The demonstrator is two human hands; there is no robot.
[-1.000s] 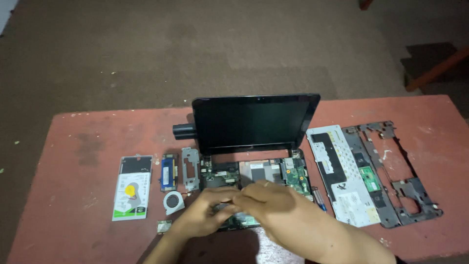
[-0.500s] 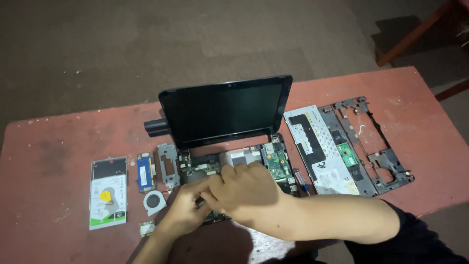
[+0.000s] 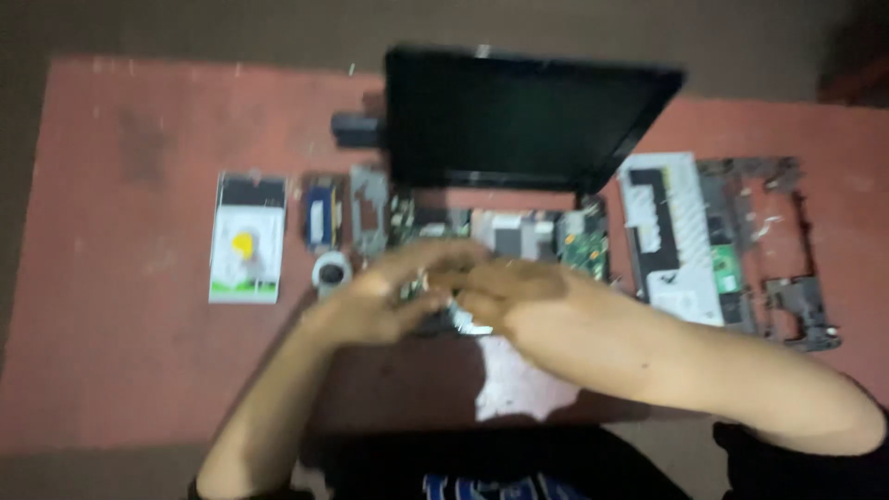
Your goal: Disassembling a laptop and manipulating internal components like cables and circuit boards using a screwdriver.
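A reddish-brown table (image 3: 120, 370) fills most of the frame, worn and blotched, with a pale scuffed patch at lower centre. Beyond its far edge, along the top of the frame, runs a strip of dark grey-brown floor (image 3: 231, 28); something dim sits in the upper right corner, too dark to name.

At upper centre stands an opened laptop (image 3: 523, 120), its black screen upright and tilted back, its base stripped so that the green circuit board (image 3: 583, 245) and metal parts lie bare. Right of it, side by side, lie a pale keyboard tray (image 3: 671, 231) and a dark plastic frame (image 3: 773, 250). To the left of the laptop lie a hard drive (image 3: 246, 239) with a white, yellow and green label, then a small blue memory stick (image 3: 321, 213), a grey metal bracket (image 3: 369, 211) and, just below these, a small round fan (image 3: 331, 270). A dark cylinder (image 3: 356, 130) lies at the screen's left hinge.

Both hands meet over the front of the laptop base, at centre frame. The left hand (image 3: 375, 301) curls its fingers inward; the right hand (image 3: 519, 296) reaches across with fingers close together. Their tips touch around some small glinting part, but motion blur hides what it is and whether it is pinched. Both forearms cover the front edge of the base, and the whole picture is smeared.
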